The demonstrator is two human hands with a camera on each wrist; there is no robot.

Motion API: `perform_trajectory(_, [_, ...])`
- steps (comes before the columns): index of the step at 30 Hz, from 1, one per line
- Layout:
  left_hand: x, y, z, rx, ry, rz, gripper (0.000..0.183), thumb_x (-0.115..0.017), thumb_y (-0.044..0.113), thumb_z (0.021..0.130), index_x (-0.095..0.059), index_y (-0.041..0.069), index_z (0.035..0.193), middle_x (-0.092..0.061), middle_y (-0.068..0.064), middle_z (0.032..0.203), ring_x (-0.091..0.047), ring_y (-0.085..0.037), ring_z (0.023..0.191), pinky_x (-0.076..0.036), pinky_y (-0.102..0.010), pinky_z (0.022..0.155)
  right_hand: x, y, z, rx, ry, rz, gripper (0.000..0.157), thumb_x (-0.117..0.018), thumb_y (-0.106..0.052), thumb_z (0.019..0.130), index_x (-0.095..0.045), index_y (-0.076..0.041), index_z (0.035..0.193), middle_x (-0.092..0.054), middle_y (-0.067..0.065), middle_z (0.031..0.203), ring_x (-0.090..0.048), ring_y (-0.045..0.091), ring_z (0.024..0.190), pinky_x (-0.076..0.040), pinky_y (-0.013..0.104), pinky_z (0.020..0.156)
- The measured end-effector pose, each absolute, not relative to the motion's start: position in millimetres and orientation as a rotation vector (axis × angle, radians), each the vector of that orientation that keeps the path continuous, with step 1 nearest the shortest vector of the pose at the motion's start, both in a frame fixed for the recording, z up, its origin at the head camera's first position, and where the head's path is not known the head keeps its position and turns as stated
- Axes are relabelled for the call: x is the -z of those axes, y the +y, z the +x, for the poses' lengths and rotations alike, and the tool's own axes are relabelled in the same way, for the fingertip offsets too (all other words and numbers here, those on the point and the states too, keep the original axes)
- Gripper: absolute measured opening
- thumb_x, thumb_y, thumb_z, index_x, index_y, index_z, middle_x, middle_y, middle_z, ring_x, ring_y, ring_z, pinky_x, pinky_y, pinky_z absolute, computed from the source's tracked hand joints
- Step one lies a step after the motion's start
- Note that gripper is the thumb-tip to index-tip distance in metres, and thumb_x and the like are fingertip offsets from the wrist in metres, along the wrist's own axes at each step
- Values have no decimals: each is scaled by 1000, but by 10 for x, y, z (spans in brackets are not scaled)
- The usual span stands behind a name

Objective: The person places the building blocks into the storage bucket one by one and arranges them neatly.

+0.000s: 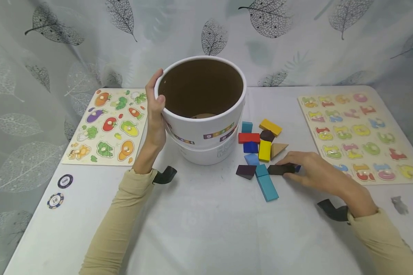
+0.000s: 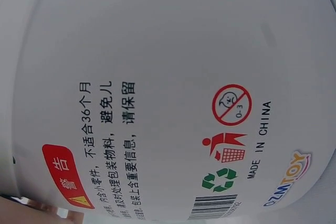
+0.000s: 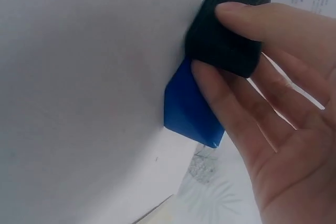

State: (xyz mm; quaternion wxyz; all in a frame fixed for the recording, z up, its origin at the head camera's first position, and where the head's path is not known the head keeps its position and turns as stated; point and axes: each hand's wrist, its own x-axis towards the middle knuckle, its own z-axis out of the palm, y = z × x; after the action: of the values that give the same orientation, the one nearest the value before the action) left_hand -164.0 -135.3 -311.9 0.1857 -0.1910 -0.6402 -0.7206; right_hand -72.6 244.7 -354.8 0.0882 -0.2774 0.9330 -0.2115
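Observation:
My left hand [image 1: 155,110] grips the upper left side of a tall white bucket [image 1: 206,133], its thumb at the rim. The bucket's printed wall [image 2: 173,51] fills the left wrist view, and its brown inside shows from above. On the table to its right, my right hand [image 1: 311,172] pinches a dark block [image 1: 281,169] between thumb and fingers. A blue block [image 3: 191,106] lies right by the fingertips, mostly hidden by the hand in the head view. Left of the dark block are a light blue block [image 1: 267,188] and a dark purple block [image 1: 246,171].
More blocks lie beside the bucket, among them a red block [image 1: 249,138], a yellow block [image 1: 264,151] and a tan triangle [image 1: 278,149]. A vegetable puzzle board [image 1: 106,128] is at the left, a number puzzle board [image 1: 361,133] at the right. Two poker chips [image 1: 65,181] lie front left.

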Motion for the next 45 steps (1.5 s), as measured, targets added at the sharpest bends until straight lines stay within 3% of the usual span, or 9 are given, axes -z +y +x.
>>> perform_trajectory(5, [3116,-1361,-1643,2029,-1801,-544,85,-52,63,80,-31,18,149,-46,-8,142,-44,-26,129,-36,-38,107,3459,2490,-787,673,2848,-873,40,-81,-3,74,-72,-16,110,-72,-3,108,-66,18,99,-55,43,87])
perform_trajectory(8, [3114,-1364,-1646,2029,-1799,-543,85,-52,63,80,-31,18,149,-46,-9,142,-44,-27,129,-36,-38,107,3292,2510,-833,670,2959,-916,44,-84,-1,68,-72,-16,108,-72,-6,101,-65,14,89,-55,26,81])
perform_trajectory(11, [3113,-1356,-1651,2036,-1791,-545,85,-53,63,80,-32,18,149,-47,-10,142,-45,-28,129,-36,-39,108,3047,2506,-913,703,3075,-970,48,-87,-1,63,-73,-14,108,-73,-3,98,-62,8,83,-45,7,80])
perform_trajectory(14, [3116,-1347,-1652,2041,-1792,-548,85,-53,63,80,-31,17,149,-47,-10,142,-44,-28,129,-34,-40,109,2758,2430,-1035,809,3158,-1080,53,-86,4,61,-72,-9,110,-73,4,100,-58,-6,88,-37,1,84])
perform_trajectory(18, [3120,-1338,-1647,2041,-1796,-541,87,-53,65,79,-32,18,149,-47,-9,142,-45,-27,129,-33,-42,110,2383,2151,-1225,1040,3193,-1195,56,-83,10,64,-69,-4,117,-71,12,105,-50,-18,98,-39,3,90])
perform_trajectory(24, [3127,-1318,-1647,2033,-1819,-544,89,-52,67,79,-30,17,149,-45,-8,143,-44,-26,130,-32,-43,111,2055,1613,-1491,1344,3026,-1310,44,-77,8,74,-69,-2,117,-69,12,107,-60,-2,99,-48,11,90])
perform_trajectory(29, [3134,-1311,-1645,2019,-1836,-546,90,-51,69,79,-30,17,150,-45,-7,144,-44,-24,130,-33,-41,110,2014,1372,-1607,1449,2867,-1412,36,-75,3,78,-70,-1,114,-71,9,107,-64,6,97,-52,16,86])
perform_trajectory(45, [3122,-1358,-1645,1992,-1846,-534,93,-52,71,78,-30,17,150,-45,-7,143,-44,-25,130,-32,-45,111,2079,1391,-1642,1411,2900,-1333,33,-73,3,81,-71,-5,113,-69,7,109,-63,3,100,-50,14,88])
